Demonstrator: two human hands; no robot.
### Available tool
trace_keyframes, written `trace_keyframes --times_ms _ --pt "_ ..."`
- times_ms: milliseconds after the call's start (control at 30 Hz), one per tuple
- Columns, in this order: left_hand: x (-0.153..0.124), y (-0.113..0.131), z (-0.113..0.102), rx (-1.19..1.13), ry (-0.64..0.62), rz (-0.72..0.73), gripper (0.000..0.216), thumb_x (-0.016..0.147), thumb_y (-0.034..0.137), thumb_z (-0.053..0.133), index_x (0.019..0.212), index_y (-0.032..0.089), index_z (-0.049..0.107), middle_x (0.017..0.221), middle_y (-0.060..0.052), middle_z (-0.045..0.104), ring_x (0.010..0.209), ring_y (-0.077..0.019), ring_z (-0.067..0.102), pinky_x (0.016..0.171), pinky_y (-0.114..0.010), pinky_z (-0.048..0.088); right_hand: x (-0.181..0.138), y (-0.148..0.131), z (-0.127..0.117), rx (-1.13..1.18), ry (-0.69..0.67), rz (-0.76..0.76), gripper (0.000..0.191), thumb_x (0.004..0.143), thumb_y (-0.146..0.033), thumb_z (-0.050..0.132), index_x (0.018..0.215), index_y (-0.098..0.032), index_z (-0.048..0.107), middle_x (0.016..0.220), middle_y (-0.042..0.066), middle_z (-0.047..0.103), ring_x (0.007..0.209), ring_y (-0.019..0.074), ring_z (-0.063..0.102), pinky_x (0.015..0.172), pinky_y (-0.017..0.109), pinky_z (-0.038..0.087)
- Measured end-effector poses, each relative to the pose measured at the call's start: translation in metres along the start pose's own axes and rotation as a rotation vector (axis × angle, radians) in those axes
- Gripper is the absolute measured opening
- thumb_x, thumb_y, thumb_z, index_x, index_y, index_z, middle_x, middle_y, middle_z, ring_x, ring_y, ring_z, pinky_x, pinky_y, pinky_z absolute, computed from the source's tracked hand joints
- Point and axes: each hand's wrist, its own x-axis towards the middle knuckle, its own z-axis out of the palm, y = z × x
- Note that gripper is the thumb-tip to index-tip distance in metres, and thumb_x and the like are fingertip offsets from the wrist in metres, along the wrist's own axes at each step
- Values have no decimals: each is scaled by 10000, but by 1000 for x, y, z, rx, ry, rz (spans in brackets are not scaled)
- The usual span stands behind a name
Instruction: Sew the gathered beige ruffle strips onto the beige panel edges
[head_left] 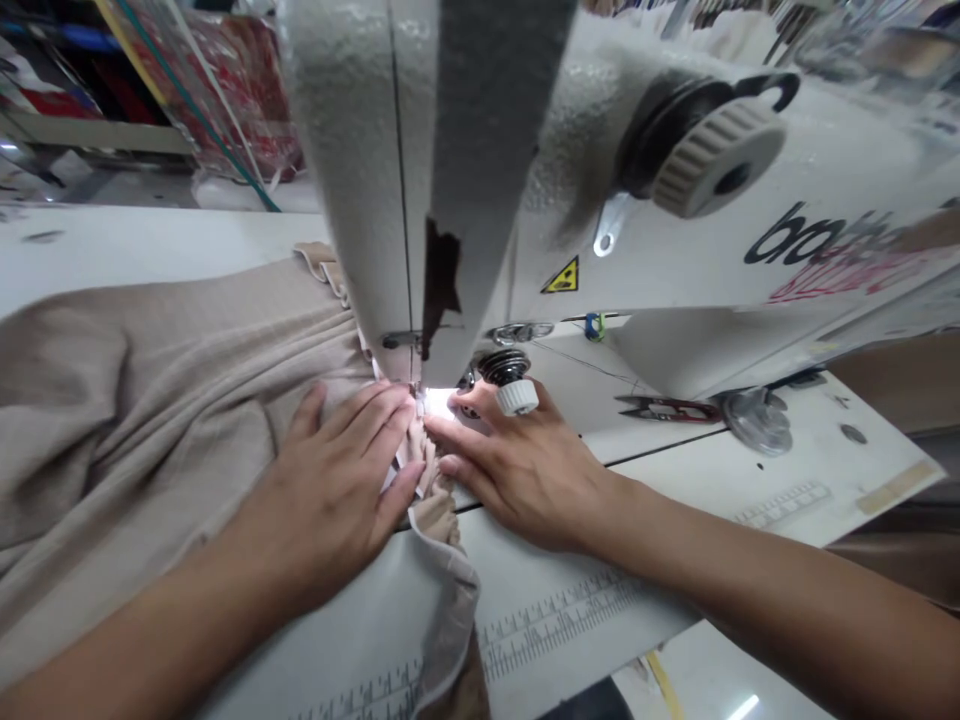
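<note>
Station: sewing machine [465, 150] on a white table [675, 500].

The beige fabric [150, 380] lies under the machine head, with its edge at the lit needle area [433, 402].

The left hand [337, 480] lies open and flat, pressing the cloth down and gripping nothing. The right hand [525, 470] is also open, its fingers extended and fingertips on the fabric edge just beside the needle.

Progress, as judged: a short end of cloth shows behind the head, while the bulk lies to the left and a bunched fold hangs over the near table edge — most of the seam appears unsewn.

Thread snips [664, 408] lie untouched, well apart to the right.
</note>
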Motion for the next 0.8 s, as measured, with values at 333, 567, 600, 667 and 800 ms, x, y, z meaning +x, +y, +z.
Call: trace_keyframes --times_ms 333,567,600,667,800 --pt "-1 -32 2 -97 -53 27 526 1074 422 342 1411 107 597 1426 -173 653 1345 -331 581 1218 -556 299 -7 12 -10 154 -14 50 430 1115 -415 339 1384 -241 625 1467 107 571 1335 303 516 1187 540 288" --pt "3 -44 -26 -258 -102 -299 574 989 529 461 1378 118 559 1412 -165 639 1341 -358 573 1153 -491 438 -10 24 -21 168 -30 71 431 1107 -418 369 1368 -211 644 1368 138 631 1332 335 515 1103 534 412" --pt "2 -44 -34 -256 -57 -341 574 979 531 465 1366 119 562 1410 -165 637 1325 -357 587 1143 -490 452 -11 26 -21 167 -28 73 434 1105 -417 376 1371 -206 646 1359 146 630 1334 340 512 1098 533 416" --pt "-2 -41 -47 -228 32 -394 569 960 549 462 1313 122 590 1374 -168 649 1277 -358 616 1121 -509 475 -12 28 -21 170 -29 73 435 1099 -415 390 1377 -200 647 1354 156 623 1336 346 509 1095 531 419" --pt "-12 -30 -61 -212 131 -399 506 967 551 462 1252 161 613 1237 -136 702 1112 -322 688 1009 -512 556 -13 29 -20 168 -31 68 430 1082 -404 433 1399 -190 631 1330 167 622 1331 359 509 1092 533 423"
